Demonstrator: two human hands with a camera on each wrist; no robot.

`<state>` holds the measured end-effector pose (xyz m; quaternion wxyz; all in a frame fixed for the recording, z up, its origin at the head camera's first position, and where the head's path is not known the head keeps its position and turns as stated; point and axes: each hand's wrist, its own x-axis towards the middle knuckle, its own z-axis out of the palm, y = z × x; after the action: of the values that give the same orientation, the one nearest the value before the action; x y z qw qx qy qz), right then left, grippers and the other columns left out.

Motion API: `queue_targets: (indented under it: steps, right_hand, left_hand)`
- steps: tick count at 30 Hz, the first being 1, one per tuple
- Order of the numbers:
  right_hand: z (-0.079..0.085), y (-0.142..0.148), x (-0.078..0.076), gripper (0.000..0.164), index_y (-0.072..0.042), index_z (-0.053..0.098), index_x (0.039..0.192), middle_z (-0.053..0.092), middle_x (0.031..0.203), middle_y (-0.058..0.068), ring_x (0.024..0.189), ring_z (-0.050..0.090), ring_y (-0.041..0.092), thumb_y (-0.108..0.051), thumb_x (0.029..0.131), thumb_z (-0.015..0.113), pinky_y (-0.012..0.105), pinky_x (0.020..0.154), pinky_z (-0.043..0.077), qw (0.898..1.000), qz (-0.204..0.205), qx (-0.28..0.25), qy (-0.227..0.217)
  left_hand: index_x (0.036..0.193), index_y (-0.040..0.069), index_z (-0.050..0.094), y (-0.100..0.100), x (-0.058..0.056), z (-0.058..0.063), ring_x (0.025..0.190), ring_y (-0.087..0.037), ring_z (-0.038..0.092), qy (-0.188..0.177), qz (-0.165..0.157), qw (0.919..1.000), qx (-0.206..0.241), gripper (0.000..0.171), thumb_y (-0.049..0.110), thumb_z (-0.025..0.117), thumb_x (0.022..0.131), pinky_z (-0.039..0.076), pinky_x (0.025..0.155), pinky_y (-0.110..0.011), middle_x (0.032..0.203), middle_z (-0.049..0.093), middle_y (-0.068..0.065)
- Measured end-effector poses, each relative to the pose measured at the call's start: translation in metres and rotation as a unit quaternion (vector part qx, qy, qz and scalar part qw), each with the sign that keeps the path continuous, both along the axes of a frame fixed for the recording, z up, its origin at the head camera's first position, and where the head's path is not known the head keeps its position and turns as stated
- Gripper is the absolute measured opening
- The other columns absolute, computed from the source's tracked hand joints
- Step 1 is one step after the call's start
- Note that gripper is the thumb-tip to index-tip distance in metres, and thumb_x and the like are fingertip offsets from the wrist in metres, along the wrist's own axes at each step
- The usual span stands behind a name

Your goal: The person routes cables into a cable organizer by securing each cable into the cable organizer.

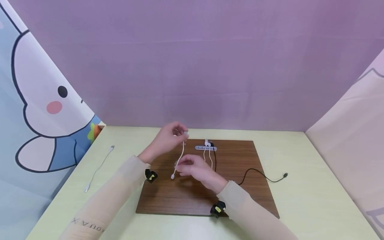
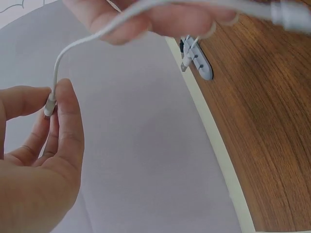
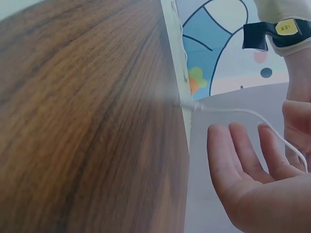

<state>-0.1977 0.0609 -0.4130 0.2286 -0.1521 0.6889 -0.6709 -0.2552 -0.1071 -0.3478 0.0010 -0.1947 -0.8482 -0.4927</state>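
Left hand [image 1: 166, 138] pinches white cable [image 2: 80, 42] by one plug; its other end dangles below, near the right fingers. Right hand [image 1: 195, 168]: fingers loosely extended, cable contact can't tell. Clip [image 1: 199, 148] on board [image 1: 168, 200], right of left fingers. Black cable [image 1: 271, 181] right of right fingers, reaching bench [image 1: 300, 200].

Board [image 1: 180, 200]: dark wood grain, smooth, low sheen. Desk [image 1: 309, 186]: pale, faintly grained, smooth, satin. Held white cable [image 2: 75, 42]: smooth plastic sheath. Far cable holder [image 2: 206, 72]: smooth grey plastic. Right black cable [image 1: 255, 169]: matt plastic. Far curtain [image 1: 210, 83]: matt cloth, lightly creased. Left curtain [image 1: 39, 83]: printed cloth.
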Motion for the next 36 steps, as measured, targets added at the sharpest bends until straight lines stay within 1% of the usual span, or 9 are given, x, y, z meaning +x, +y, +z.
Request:
queue_targets:
  steps: [5, 10, 13, 15, 18, 22, 28, 32, 36]
  right_hand:
    - [-0.001, 0.006, 0.002, 0.023, 0.009, 0.062, 0.112, 0.071, 0.109, 0.016, 0.103, 0.069, 0.033, -0.006, 0.096, 0.068, 0.043, 0.094, 0.056, 1.0, 0.007, -0.016, -0.006]
    - [-0.001, 0.013, 0.004, 0.025, 0.01, 0.061, 0.113, 0.071, 0.106, 0.014, 0.104, 0.069, 0.037, -0.006, 0.095, 0.069, 0.043, 0.092, 0.057, 1.0, 0.006, -0.01, -0.009]
    - [-0.001, 0.017, 0.004, 0.026, 0.01, 0.061, 0.113, 0.071, 0.104, 0.014, 0.103, 0.069, 0.039, -0.006, 0.094, 0.071, 0.043, 0.09, 0.058, 1.0, -0.001, -0.002, -0.009]
    - [-0.002, 0.02, 0.003, 0.027, 0.01, 0.061, 0.113, 0.07, 0.103, 0.014, 0.099, 0.07, 0.038, -0.006, 0.094, 0.071, 0.043, 0.088, 0.059, 1.0, -0.008, 0.008, -0.008]
    - [-0.005, 0.025, 0.002, 0.025, 0.008, 0.062, 0.112, 0.07, 0.1, 0.014, 0.09, 0.072, 0.031, -0.005, 0.093, 0.072, 0.041, 0.084, 0.06, 0.999, -0.017, 0.03, -0.003]
    - [-0.008, 0.031, 0.001, 0.023, 0.007, 0.064, 0.111, 0.069, 0.096, 0.012, 0.084, 0.07, 0.022, -0.005, 0.093, 0.072, 0.037, 0.08, 0.061, 0.997, -0.029, 0.066, 0.001]
    - [-0.01, 0.039, 0.0, 0.023, 0.008, 0.065, 0.111, 0.069, 0.093, 0.011, 0.079, 0.069, 0.02, -0.005, 0.093, 0.071, 0.037, 0.076, 0.06, 0.995, -0.047, 0.093, -0.002]
    - [-0.011, 0.042, 0.0, 0.018, 0.007, 0.066, 0.107, 0.069, 0.09, 0.012, 0.076, 0.067, 0.019, -0.003, 0.093, 0.07, 0.037, 0.072, 0.06, 0.992, -0.057, 0.109, 0.0]
    - [-0.011, 0.044, 0.001, 0.012, 0.004, 0.067, 0.103, 0.068, 0.087, 0.012, 0.071, 0.066, 0.019, -0.002, 0.093, 0.069, 0.038, 0.069, 0.06, 0.987, -0.068, 0.145, 0.016]
  left_hand:
    - [0.112, 0.005, 0.064, 0.003, -0.005, 0.001, 0.087, -0.023, 0.065, 0.0, 0.003, 1.0, -0.003, 0.02, 0.013, 0.071, 0.094, 0.056, 0.074, -0.035, 0.096, 0.067, -0.008]
    - [0.113, 0.006, 0.064, 0.004, -0.013, 0.0, 0.09, -0.021, 0.064, -0.004, 0.006, 1.0, -0.007, 0.023, 0.014, 0.073, 0.093, 0.056, 0.077, -0.035, 0.1, 0.067, -0.007]
    - [0.114, 0.005, 0.065, 0.008, -0.019, 0.0, 0.089, -0.023, 0.066, -0.013, 0.001, 0.9999, 0.002, 0.022, 0.012, 0.072, 0.094, 0.057, 0.077, -0.036, 0.101, 0.067, -0.009]
    - [0.114, 0.005, 0.065, 0.011, -0.024, -0.001, 0.089, -0.025, 0.067, -0.021, -0.004, 0.9997, 0.008, 0.022, 0.01, 0.072, 0.094, 0.058, 0.077, -0.036, 0.101, 0.067, -0.01]
    - [0.115, 0.003, 0.066, 0.014, -0.03, -0.003, 0.091, -0.03, 0.069, -0.036, -0.01, 0.9993, 0.009, 0.022, 0.008, 0.071, 0.095, 0.059, 0.078, -0.036, 0.103, 0.067, -0.011]
    - [0.118, 0.003, 0.066, 0.017, -0.036, -0.008, 0.096, -0.03, 0.068, -0.047, -0.014, 0.9988, -0.005, 0.023, 0.01, 0.07, 0.096, 0.058, 0.082, -0.038, 0.106, 0.068, -0.011]
    - [0.12, 0.006, 0.067, 0.021, -0.042, -0.011, 0.099, -0.027, 0.067, -0.069, -0.016, 0.9974, 0.01, 0.024, 0.009, 0.068, 0.097, 0.056, 0.091, -0.048, 0.11, 0.067, -0.01]
    - [0.121, 0.005, 0.067, 0.022, -0.046, -0.014, 0.104, -0.028, 0.066, -0.076, -0.013, 0.9969, 0.014, 0.024, 0.006, 0.067, 0.097, 0.055, 0.094, -0.048, 0.113, 0.067, -0.011]
    - [0.122, 0.003, 0.066, 0.025, -0.05, -0.018, 0.105, -0.03, 0.066, -0.086, -0.012, 0.996, 0.022, 0.027, 0.004, 0.067, 0.095, 0.053, 0.095, -0.05, 0.117, 0.066, -0.017]
